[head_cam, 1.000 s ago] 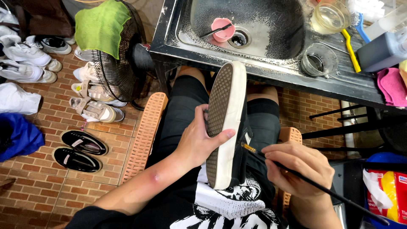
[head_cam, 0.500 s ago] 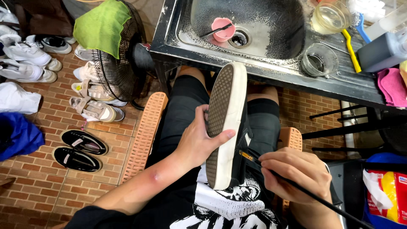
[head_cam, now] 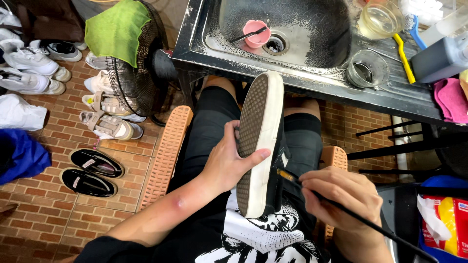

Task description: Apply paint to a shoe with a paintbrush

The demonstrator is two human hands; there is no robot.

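Brick floor, steel sink [head_cam: 312,58] ahead. Black slip-on shoe [head_cam: 261,146] held sole-up over lap, left hand [head_cam: 229,163] clamped round midsole; probably light, rubber stiff, best gripped there. Thin brush [head_cam: 341,209] pinched by right hand [head_cam: 341,195], tip at sidewall.

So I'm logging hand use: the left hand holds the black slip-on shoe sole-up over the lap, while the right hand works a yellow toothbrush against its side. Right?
Not quite. In the head view the right hand holds a thin, dark-handled paintbrush, not a yellow toothbrush. The rest stands: the left hand holds the black slip-on shoe sole-up over the lap.
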